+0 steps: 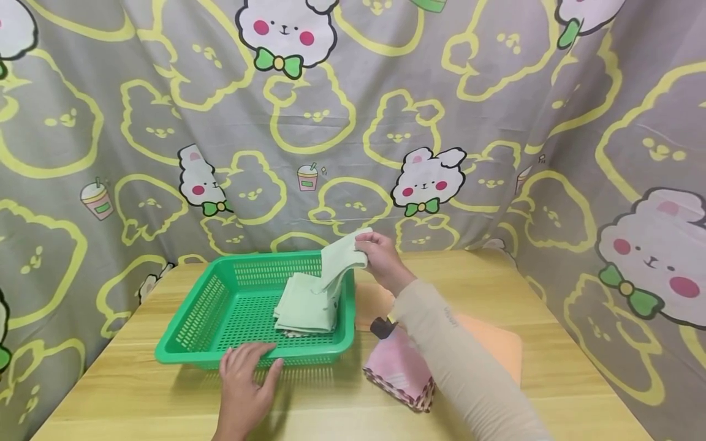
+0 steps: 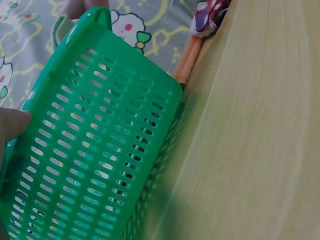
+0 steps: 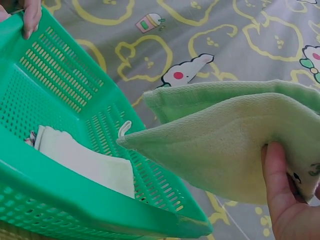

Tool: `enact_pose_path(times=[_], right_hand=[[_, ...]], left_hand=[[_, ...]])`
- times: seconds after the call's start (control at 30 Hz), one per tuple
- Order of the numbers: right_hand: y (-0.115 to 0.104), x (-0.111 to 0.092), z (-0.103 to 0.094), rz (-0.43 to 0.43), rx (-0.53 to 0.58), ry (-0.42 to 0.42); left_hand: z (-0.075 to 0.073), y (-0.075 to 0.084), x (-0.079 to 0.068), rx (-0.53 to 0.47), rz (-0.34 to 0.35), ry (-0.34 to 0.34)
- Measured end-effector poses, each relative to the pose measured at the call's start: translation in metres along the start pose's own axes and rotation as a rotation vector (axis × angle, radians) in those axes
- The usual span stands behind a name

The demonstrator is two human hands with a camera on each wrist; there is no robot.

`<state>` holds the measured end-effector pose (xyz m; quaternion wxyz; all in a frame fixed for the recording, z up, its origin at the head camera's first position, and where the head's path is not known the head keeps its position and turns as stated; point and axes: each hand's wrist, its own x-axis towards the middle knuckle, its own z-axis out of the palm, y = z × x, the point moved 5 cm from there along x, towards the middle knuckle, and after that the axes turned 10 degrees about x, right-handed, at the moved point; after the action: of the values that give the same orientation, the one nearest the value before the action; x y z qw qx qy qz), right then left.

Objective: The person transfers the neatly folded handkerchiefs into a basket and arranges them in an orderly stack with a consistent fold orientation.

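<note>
In the head view, my right hand (image 1: 383, 260) pinches a folded pale green towel (image 1: 344, 254) between thumb and fingers. It holds the towel above the right end of a green plastic basket (image 1: 314, 354). One corner of this towel, with a small white loop, points toward the basket in the right wrist view. Another pale green folded towel (image 1: 306, 312) lies inside the basket at the right, with a patterned edge showing beneath it. At the front rim, my left hand (image 1: 245, 380) grips the basket; its thumb (image 2: 17, 122) lies on the rim in the left wrist view.
Right of the basket, folded pink cloth (image 1: 399, 367) with a brown-patterned edge lies on the wooden table (image 1: 138, 404), partly under my right forearm. Orange cloth (image 1: 499, 346) is spread behind the arm. A grey cartoon-print curtain (image 1: 358, 135) hangs around the table's back and sides.
</note>
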<state>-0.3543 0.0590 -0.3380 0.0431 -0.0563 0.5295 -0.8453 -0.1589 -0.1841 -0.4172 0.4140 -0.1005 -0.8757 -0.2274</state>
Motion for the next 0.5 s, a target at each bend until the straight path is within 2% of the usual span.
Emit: enact_pose_path(times=[0.23, 0.5], right_hand=[[0.011, 0.001, 0.003, 0.009, 0.009, 0.029], [0.023, 0.002, 0.011, 0.002, 0.004, 0.021]], left_hand=[[-0.001, 0.001, -0.001, 0.002, 0.006, -0.001], [-0.001, 0.000, 0.000, 0.000, 0.007, 0.003]])
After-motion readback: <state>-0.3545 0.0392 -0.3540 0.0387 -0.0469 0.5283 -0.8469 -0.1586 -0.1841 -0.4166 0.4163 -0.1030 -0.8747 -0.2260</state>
